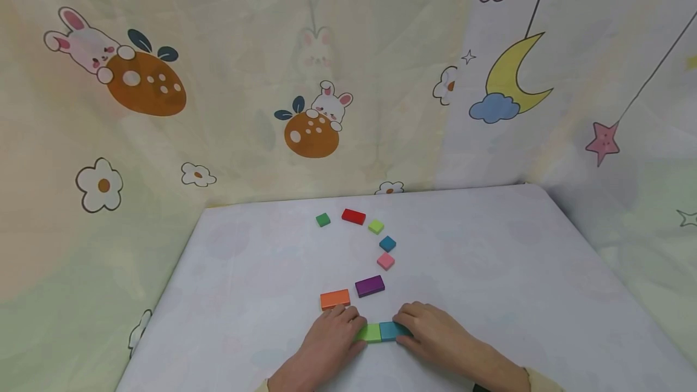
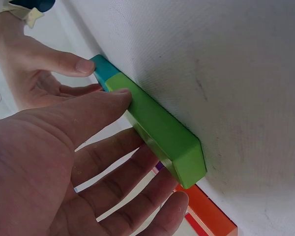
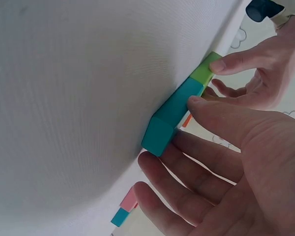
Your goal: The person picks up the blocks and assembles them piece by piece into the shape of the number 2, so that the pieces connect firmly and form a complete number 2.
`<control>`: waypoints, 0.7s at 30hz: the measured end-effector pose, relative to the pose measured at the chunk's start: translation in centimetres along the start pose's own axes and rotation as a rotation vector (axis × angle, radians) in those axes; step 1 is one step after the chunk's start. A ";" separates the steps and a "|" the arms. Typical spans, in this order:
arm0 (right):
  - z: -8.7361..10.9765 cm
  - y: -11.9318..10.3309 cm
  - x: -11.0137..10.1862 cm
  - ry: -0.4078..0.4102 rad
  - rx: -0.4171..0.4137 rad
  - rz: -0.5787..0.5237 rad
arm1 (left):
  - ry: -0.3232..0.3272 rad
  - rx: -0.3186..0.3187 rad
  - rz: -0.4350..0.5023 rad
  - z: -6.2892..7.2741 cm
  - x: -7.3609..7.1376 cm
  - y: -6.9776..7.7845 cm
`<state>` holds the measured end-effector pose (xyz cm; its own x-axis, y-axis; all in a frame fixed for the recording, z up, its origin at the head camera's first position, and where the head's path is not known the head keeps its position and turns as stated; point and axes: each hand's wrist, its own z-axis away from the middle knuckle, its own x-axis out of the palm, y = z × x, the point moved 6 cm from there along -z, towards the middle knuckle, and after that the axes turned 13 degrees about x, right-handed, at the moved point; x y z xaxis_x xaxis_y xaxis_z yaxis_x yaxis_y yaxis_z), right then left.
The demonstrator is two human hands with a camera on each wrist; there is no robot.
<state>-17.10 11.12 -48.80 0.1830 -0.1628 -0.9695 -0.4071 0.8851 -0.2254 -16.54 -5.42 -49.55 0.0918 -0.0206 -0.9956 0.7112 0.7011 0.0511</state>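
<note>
At bottom centre, my left hand (image 1: 332, 339) pinches a lime-green block (image 1: 372, 333), my right hand (image 1: 435, 334) an abutting teal block (image 1: 389, 331); tabletop (image 1: 523, 277) spreads wide rightward.

A fabric-screened spot, whether home or studio cannot be told: cartoon-printed curtains (image 1: 234, 120) with rabbits (image 1: 89, 46) and a crescent moon (image 1: 502, 71) surround a cloth-covered bench (image 1: 479, 259).
</note>
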 end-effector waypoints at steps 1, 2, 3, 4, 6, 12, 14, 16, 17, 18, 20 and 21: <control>0.0 0.0 0.0 -0.001 0.000 0.000 | 0.001 0.000 -0.001 0.0 0.0 0.0; -0.1 0.0 0.0 -0.003 0.001 0.001 | 0.001 -0.001 0.000 0.0 0.0 -0.1; -0.1 0.0 0.1 -0.006 0.002 0.002 | 0.000 -0.001 0.001 0.0 0.0 -0.1; -0.1 0.0 0.0 -0.007 0.001 0.002 | 0.001 -0.001 0.001 0.0 0.1 -0.1; -0.1 -0.1 0.0 -0.010 0.002 0.002 | 0.003 0.000 0.005 0.0 0.1 -0.2; -0.3 -0.3 0.0 -0.029 0.014 0.002 | 0.025 0.011 0.016 0.2 0.0 -0.3; -0.3 -0.4 0.0 -0.034 0.014 -0.001 | 0.030 0.015 0.026 0.3 -0.2 -0.4; -0.4 -0.6 0.1 -0.036 0.007 -0.001 | 0.041 0.014 0.042 0.5 -0.4 -0.5; -0.5 -0.7 0.1 -0.034 0.000 -0.002 | 0.045 0.009 0.048 0.6 -0.6 -0.7; -0.6 -0.9 0.1 -0.031 -0.008 0.001 | 0.052 0.002 0.054 0.7 -0.8 -0.8; -0.8 -1.2 0.2 -0.026 -0.025 0.006 | 0.073 -0.023 0.067 0.9 -1.2 -1.4; -0.9 -1.4 0.3 -0.026 -0.032 0.010 | 0.082 -0.039 0.077 1.0 -1.4 -1.7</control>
<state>-17.35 9.47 -48.83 0.2014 -0.1422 -0.9691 -0.4374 0.8722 -0.2189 -17.13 -7.29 -48.16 0.0865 0.0917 -0.9920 0.6768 0.7253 0.1260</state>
